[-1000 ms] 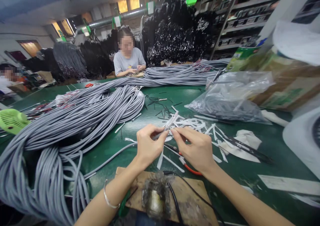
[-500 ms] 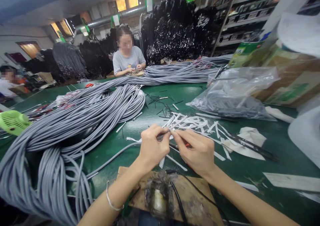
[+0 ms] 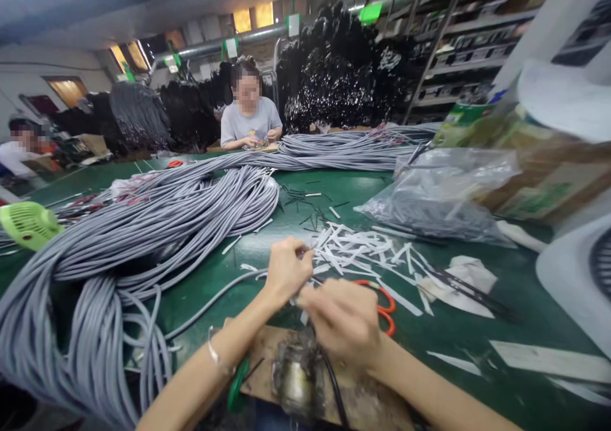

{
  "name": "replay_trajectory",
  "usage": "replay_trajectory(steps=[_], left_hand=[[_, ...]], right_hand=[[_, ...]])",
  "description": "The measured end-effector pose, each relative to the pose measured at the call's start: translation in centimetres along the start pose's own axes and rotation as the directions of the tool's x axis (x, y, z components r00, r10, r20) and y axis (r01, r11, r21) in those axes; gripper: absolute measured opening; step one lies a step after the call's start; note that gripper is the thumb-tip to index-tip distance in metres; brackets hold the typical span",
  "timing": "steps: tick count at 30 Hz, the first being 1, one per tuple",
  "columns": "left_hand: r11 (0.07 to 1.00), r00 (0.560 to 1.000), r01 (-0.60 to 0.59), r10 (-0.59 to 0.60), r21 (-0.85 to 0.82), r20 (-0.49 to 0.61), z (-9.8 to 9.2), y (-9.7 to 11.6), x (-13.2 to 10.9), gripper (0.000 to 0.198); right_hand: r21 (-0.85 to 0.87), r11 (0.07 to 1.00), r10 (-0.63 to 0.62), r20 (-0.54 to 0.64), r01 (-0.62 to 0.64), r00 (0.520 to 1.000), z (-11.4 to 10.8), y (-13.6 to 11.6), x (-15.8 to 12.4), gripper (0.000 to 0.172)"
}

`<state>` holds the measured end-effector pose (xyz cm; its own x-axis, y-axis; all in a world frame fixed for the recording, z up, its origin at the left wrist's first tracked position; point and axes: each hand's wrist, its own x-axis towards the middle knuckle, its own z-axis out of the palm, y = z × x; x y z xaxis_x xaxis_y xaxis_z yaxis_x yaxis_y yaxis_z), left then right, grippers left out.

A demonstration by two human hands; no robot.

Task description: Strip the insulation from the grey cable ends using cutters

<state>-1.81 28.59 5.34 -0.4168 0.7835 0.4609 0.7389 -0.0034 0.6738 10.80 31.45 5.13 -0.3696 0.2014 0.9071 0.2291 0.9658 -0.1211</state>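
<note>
My left hand (image 3: 285, 270) is closed in a pinch on the end of a single grey cable (image 3: 214, 297) that trails left across the green table (image 3: 506, 278). My right hand (image 3: 341, 319) is blurred by motion, just below and right of the left hand, over a wooden board (image 3: 367, 399) that carries a dark metal pot (image 3: 293, 377) with a black cord. Whether the right hand holds anything I cannot make out. Red-handled scissors (image 3: 384, 303) lie just right of my right hand. White paper strips (image 3: 363, 253) are scattered beyond both hands.
A big heap of grey cables (image 3: 143, 227) fills the left of the table. A clear plastic bag (image 3: 439, 195) and cardboard boxes (image 3: 539, 163) stand at right, a green fan (image 3: 26, 224) at far left. A co-worker (image 3: 248, 122) sits across the table; another person (image 3: 21, 148) is at far left.
My right hand has dropped from the pinch beside the left hand down toward the board and is now blurred. The scissors have come into view. My left hand stays pinched on the cable end.
</note>
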Motion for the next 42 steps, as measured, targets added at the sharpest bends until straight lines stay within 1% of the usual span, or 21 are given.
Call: replay_trajectory(steps=[1,3,4,6,9,14,22,25,28,30,33,35,37,39,40,42], left_hand=[[0.999,1.000,-0.005,0.005,-0.044,-0.013,-0.1,0.0,0.1,0.009],[0.991,0.998,-0.048,0.041,-0.124,-0.056,-0.5,0.3,0.0,0.009],[0.988,0.995,-0.072,0.062,-0.140,-0.074,-0.7,0.4,-0.1,0.012],[0.985,0.991,-0.120,0.110,-0.126,-0.080,-1.1,0.8,-0.3,0.016],[0.981,0.982,-0.179,0.174,-0.079,-0.069,-1.2,1.1,-0.6,0.018],[0.971,0.971,-0.235,0.232,-0.052,-0.057,-0.9,1.2,-0.9,0.019],[0.950,0.947,-0.308,0.301,-0.051,-0.113,-0.9,1.6,-1.3,0.012],[0.944,0.940,-0.327,0.321,-0.045,-0.114,-0.8,1.6,-1.3,0.010],[0.954,0.951,-0.294,0.288,-0.048,-0.108,-0.9,1.8,-1.3,0.009],[0.967,0.968,-0.240,0.233,-0.080,-0.094,-0.9,1.9,-1.2,0.009],[0.975,0.988,-0.152,0.144,-0.161,-0.062,-1.0,2.0,-1.1,0.010],[0.974,0.989,-0.141,0.131,-0.179,-0.066,-0.9,1.9,-1.1,0.010],[0.974,0.981,-0.184,0.172,-0.134,-0.095,-0.8,1.8,-1.3,0.010],[0.967,0.963,-0.247,0.239,-0.055,-0.127,-0.6,1.7,-1.5,0.011],[0.962,0.953,-0.274,0.269,-0.019,-0.137,-0.6,1.6,-1.5,0.012],[0.952,0.941,-0.306,0.306,0.020,-0.143,-0.6,1.6,-1.6,0.012]], right_hand=[[0.006,1.000,0.006,-0.029,-0.005,1.000,-0.2,0.3,0.2,0.028],[-0.031,0.991,0.127,-0.073,-0.130,0.989,-0.5,1.3,0.6,0.022],[-0.048,0.983,0.175,-0.071,-0.178,0.982,-0.7,1.8,0.7,0.021],[-0.064,0.972,0.225,-0.042,-0.227,0.973,-0.8,2.6,0.8,0.021],[-0.057,0.973,0.226,0.008,-0.225,0.974,-0.7,2.8,0.5,0.022],[-0.062,0.968,0.245,0.017,-0.244,0.969,-0.7,2.4,0.2,0.024],[-0.081,0.972,0.224,0.017,-0.222,0.974,-0.8,2.5,0.4,0.023],[0.004,0.958,0.286,0.051,-0.287,0.957,-0.7,2.5,0.6,0.025],[0.111,0.930,0.345,0.064,-0.350,0.937,-0.5,2.3,0.5,0.024],[0.115,0.942,0.315,0.023,-0.316,0.949,-0.4,2.1,0.3,0.022],[0.063,0.977,0.208,-0.048,-0.205,0.977,-0.3,1.9,0.1,0.017],[0.047,0.984,0.174,-0.060,-0.171,0.983,-0.2,1.9,0.2,0.017],[0.053,0.978,0.206,-0.033,-0.204,0.978,-0.1,1.8,0.3,0.019],[0.042,0.967,0.251,-0.010,-0.251,0.968,0.0,1.7,0.3,0.021],[0.018,0.967,0.253,-0.013,-0.253,0.967,0.0,1.6,0.2,0.022],[-0.060,0.978,0.199,-0.040,-0.201,0.979,0.1,1.4,0.1,0.022]])
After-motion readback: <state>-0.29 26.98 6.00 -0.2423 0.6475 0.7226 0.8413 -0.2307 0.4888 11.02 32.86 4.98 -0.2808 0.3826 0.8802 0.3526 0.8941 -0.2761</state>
